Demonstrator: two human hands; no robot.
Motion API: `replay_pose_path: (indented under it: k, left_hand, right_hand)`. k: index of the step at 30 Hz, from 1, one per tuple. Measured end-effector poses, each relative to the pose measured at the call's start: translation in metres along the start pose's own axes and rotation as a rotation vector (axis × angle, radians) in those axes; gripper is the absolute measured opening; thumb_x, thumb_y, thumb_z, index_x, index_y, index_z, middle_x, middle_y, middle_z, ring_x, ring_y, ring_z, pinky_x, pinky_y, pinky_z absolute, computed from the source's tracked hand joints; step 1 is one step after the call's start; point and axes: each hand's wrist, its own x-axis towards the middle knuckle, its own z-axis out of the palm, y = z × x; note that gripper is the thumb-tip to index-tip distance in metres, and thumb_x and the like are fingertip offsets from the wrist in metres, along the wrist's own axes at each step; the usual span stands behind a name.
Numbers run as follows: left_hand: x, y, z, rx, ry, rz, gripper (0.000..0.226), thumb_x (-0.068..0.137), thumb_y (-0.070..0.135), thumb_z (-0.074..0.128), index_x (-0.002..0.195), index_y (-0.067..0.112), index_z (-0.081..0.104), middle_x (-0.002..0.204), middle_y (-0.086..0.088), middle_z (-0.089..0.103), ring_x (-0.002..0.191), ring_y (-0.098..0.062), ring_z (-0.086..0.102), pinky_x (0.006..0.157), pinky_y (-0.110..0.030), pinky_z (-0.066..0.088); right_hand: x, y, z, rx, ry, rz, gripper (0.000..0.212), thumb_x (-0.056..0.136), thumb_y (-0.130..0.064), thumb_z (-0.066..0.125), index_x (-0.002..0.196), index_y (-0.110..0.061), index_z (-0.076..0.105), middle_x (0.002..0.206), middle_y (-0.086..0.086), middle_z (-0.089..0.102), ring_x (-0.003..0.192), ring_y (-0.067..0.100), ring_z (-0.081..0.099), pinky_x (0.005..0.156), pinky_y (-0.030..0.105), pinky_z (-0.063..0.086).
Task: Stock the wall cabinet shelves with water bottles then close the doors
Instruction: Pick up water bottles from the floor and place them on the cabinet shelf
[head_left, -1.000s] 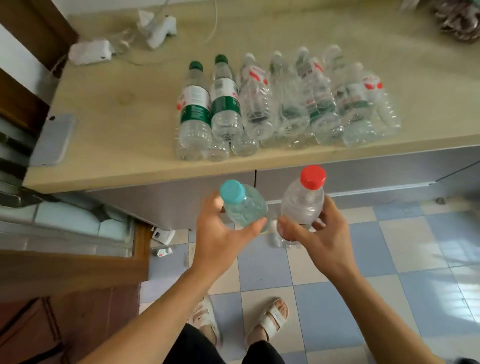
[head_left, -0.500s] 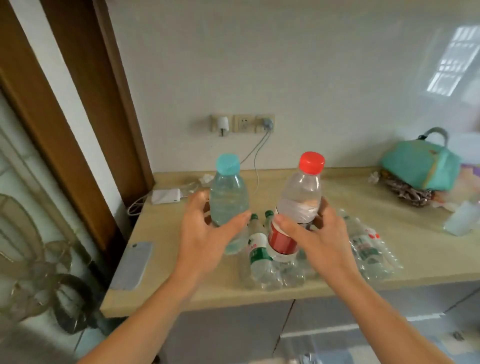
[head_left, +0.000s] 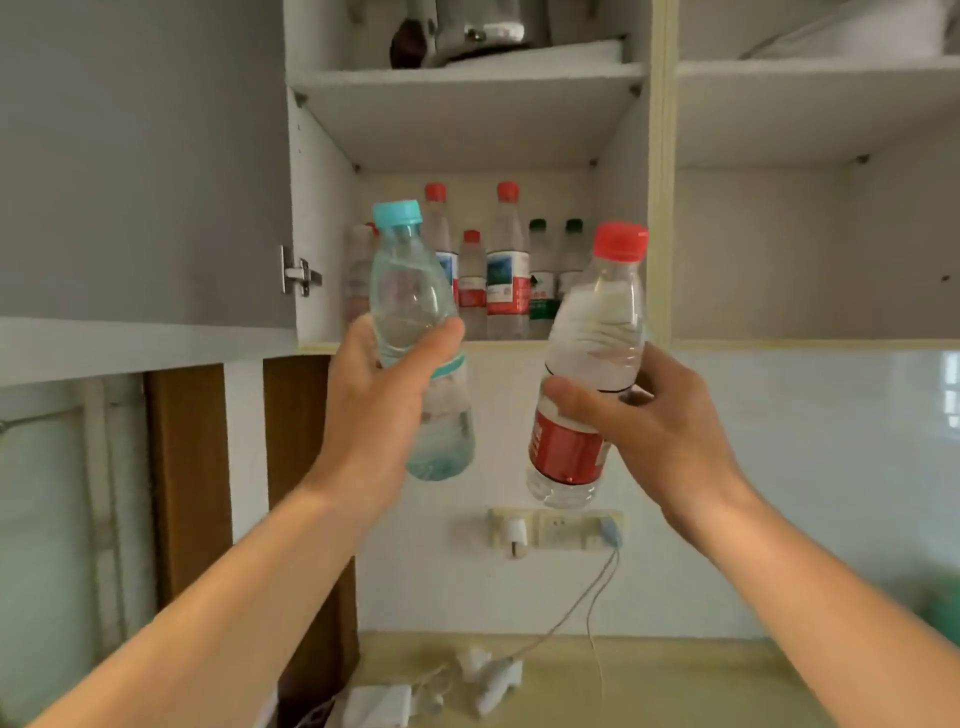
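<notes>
Fingers of the left hand (head_left: 371, 410) wrap the waist of a teal-capped bottle (head_left: 415, 332), thumb across its front; grasp looks firm, bottle near upright, cap leaning slightly left. Right hand (head_left: 657, 426) grips a red-capped bottle (head_left: 592, 364) around the red label, thumb on the label's upper edge, bottle tilted with cap toward the right. Both bottles are raised in front of the open wall cabinet (head_left: 660, 208), just below and before the lip of its lower shelf (head_left: 514, 344), not yet inside. Stocked bottles (head_left: 506, 270), red- and green-capped, stand at the back of the left compartment; front strip of that shelf looks free. Right compartment (head_left: 810, 249) shows no bottles. Open door (head_left: 145, 156) hangs at left on its hinge (head_left: 300, 273). Judgement: step in hand is placing the pair. Best to lift each base clear of the shelf lip, straighten the red-capped bottle before setting down, and seat them in front of the standing row without nudging it; tall ones could topple like skittles. Let go only once each base sits flat. Counter (head_left: 649, 675) below, with charger and cable.
</notes>
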Motion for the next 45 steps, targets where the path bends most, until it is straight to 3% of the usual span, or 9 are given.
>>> replay_pose_path:
  k: [3,8,14,21,25,31,36,42,45]
  left_hand:
    - [0.046,0.021,0.022,0.019,0.04,0.073,0.038,0.076,0.05,0.084,0.108,0.041,0.066,0.103,0.015,0.075,0.091,-0.005,0.074,0.077,-0.039,0.056]
    - [0.122,0.028,0.075,-0.008,0.081,0.117,0.041,0.075,0.043,0.088,0.107,0.029,0.067,0.099,0.003,0.078,0.089,-0.019,0.077,0.082,-0.05,0.062]
    - [0.192,-0.019,0.119,0.074,0.125,0.019,0.043,0.074,0.047,0.087,0.108,0.03,0.067,0.104,0.003,0.076,0.096,-0.022,0.074,0.088,-0.048,0.059]
    - [0.225,-0.068,0.121,0.123,0.132,-0.048,0.053,0.072,0.057,0.084,0.114,0.033,0.065,0.103,0.007,0.074,0.094,-0.017,0.071,0.084,-0.042,0.058]
    - [0.235,-0.083,0.12,0.181,0.085,-0.01,0.056,0.074,0.066,0.077,0.119,0.035,0.064,0.11,0.008,0.074,0.101,-0.015,0.07,0.09,-0.043,0.056]
    - [0.251,-0.1,0.137,0.205,0.01,0.003,0.035,0.084,0.063,0.069,0.108,0.042,0.056,0.101,0.019,0.061,0.091,0.0,0.057,0.069,-0.025,0.045]
    - [0.263,-0.116,0.153,0.209,-0.035,-0.026,0.061,0.085,0.066,0.066,0.135,0.032,0.054,0.119,0.009,0.064,0.101,-0.008,0.059,0.072,-0.024,0.044]
    - [0.275,-0.126,0.156,0.208,-0.092,-0.077,0.055,0.089,0.061,0.066,0.136,0.037,0.049,0.104,0.02,0.058,0.09,0.001,0.053,0.073,-0.025,0.042]
    - [0.276,-0.128,0.154,0.215,-0.094,-0.102,0.052,0.088,0.058,0.068,0.131,0.032,0.054,0.11,0.012,0.066,0.099,-0.009,0.062,0.084,-0.031,0.052]
  right_hand:
    - [0.053,-0.013,-0.004,0.047,-0.02,-0.107,0.042,0.071,-0.05,0.085,0.107,-0.036,0.069,0.095,-0.018,0.076,0.087,0.0,0.071,0.062,0.011,0.054]
    - [0.142,-0.01,-0.004,0.077,-0.005,-0.165,0.041,0.074,-0.045,0.086,0.106,-0.037,0.062,0.093,-0.023,0.073,0.083,-0.007,0.069,0.054,0.007,0.051]
    - [0.212,0.026,-0.004,0.052,-0.029,-0.055,0.047,0.081,-0.039,0.084,0.12,-0.024,0.063,0.107,-0.005,0.073,0.098,0.015,0.071,0.09,0.044,0.059]
    - [0.264,0.047,-0.003,-0.075,-0.018,0.026,0.049,0.085,-0.044,0.078,0.125,-0.022,0.059,0.111,-0.001,0.07,0.101,0.021,0.069,0.089,0.046,0.059]
    - [0.279,0.065,0.003,-0.167,0.022,0.067,0.044,0.09,-0.043,0.073,0.122,-0.02,0.053,0.104,0.0,0.067,0.085,0.014,0.066,0.061,0.029,0.053]
    - [0.291,0.089,0.008,-0.254,0.14,0.048,0.038,0.095,-0.037,0.067,0.126,-0.023,0.049,0.117,0.003,0.066,0.095,0.02,0.066,0.069,0.032,0.058]
    - [0.293,0.111,0.015,-0.221,0.166,0.04,0.051,0.098,-0.034,0.062,0.142,-0.023,0.041,0.131,0.004,0.06,0.11,0.024,0.065,0.076,0.036,0.059]
    - [0.299,0.126,0.012,-0.177,0.154,0.016,0.038,0.097,-0.034,0.063,0.13,-0.028,0.047,0.109,-0.01,0.059,0.071,-0.003,0.051,0.042,0.007,0.043]
    - [0.3,0.127,0.012,-0.174,0.145,0.012,0.037,0.098,-0.033,0.063,0.13,-0.026,0.047,0.108,-0.011,0.057,0.075,0.0,0.055,0.047,0.008,0.044]
